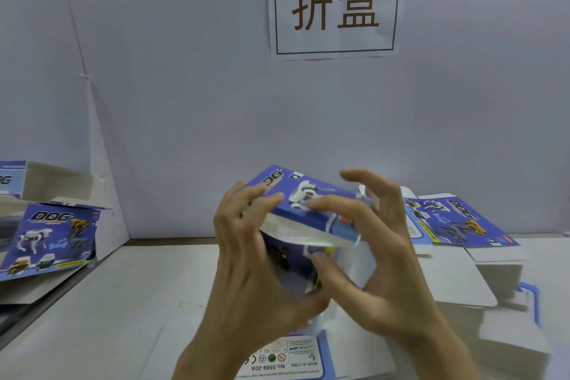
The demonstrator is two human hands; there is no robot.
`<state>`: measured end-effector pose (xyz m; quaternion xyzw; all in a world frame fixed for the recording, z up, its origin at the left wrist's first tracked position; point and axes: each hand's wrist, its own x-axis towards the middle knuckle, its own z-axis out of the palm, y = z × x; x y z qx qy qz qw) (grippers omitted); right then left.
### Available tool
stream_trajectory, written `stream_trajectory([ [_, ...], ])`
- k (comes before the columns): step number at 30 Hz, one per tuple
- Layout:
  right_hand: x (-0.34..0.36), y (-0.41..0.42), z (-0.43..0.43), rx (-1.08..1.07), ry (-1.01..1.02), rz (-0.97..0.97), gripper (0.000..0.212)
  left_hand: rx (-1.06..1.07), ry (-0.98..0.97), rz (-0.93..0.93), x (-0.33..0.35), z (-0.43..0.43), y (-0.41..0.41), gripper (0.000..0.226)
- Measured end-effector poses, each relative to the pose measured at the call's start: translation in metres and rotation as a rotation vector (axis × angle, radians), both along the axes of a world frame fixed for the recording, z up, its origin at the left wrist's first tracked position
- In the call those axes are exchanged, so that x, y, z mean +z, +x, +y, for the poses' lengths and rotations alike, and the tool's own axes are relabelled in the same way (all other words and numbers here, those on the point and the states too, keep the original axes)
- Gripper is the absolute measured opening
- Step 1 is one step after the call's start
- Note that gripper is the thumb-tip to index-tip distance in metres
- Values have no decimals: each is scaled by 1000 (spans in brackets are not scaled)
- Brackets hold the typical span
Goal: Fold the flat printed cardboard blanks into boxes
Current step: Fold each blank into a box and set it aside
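Above table point(123, 302): left hand point(246, 259), right hand point(379, 256) fingers curled, gripping half-folded blue box point(308, 210).

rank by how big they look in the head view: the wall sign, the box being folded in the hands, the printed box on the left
1. wall sign, clearly largest
2. and 3. box in the hands and left printed box look alike; the left one is partly cut off, so unranked
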<state>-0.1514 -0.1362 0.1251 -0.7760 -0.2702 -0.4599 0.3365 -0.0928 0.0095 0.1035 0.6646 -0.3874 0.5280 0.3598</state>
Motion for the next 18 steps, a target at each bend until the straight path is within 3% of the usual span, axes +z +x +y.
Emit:
stream_trajectory([
  [3,-1,5,-3,122,182,-31,36,-56,-43,90,7,3,-11,93],
  [5,-1,7,-6,226,314,9,36,-193,-74,262,11,10,-16,96],
  [8,1,8,-12,374,508,91,34,-349,-135,437,17,24,-17,83],
  [12,0,8,-16,531,557,272,28,-431,-233,543,18,34,-17,58],
  [18,-7,15,-2,570,609,370,26,-705,-450,679,16,27,-18,54],
])
